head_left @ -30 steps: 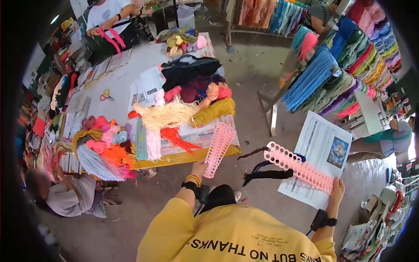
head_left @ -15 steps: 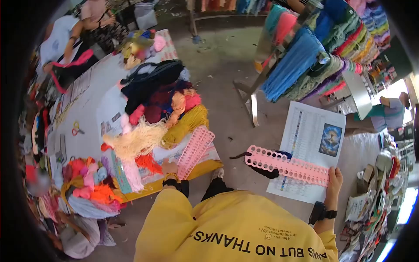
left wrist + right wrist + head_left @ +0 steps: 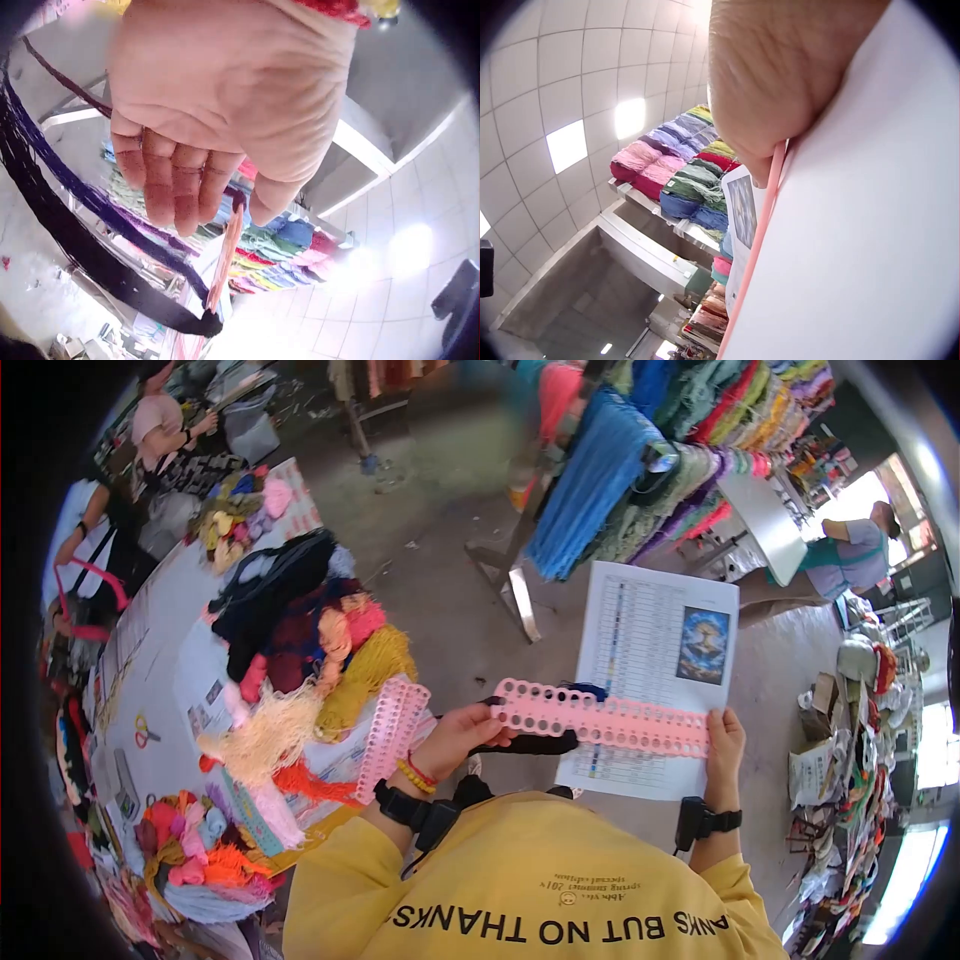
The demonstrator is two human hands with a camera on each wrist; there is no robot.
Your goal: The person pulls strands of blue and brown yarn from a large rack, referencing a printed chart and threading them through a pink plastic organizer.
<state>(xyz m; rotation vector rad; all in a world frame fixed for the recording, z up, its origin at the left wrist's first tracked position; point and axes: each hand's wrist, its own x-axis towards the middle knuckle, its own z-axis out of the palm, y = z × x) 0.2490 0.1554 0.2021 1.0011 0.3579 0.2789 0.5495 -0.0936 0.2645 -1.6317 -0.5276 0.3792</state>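
Note:
In the head view my right hand (image 3: 725, 745) grips the right end of a pink perforated thread card (image 3: 610, 718) together with a printed sheet (image 3: 655, 630) behind it. My left hand (image 3: 468, 730) is at the card's left end. In the left wrist view its thumb and fingertips pinch a dark red thread (image 3: 234, 193) looped at the card's end. A black yarn skein (image 3: 97, 259) and a navy skein (image 3: 97, 199) hang from further holes. A second pink perforated card (image 3: 392, 728) lies on the table's near edge, left of my left hand.
The table (image 3: 165, 650) to the left bears yarn piles, including cream yarn (image 3: 268, 728) and black yarn (image 3: 268, 600), plus scissors (image 3: 146, 732). A metal-footed rack (image 3: 520, 600) carries blue yarn hanks (image 3: 595, 485) ahead. Other people stand at the far left and far right.
My left hand has let go of the second pink card at the table edge and moved right to the held card's end. The view has turned right; the right hand keeps its grip.

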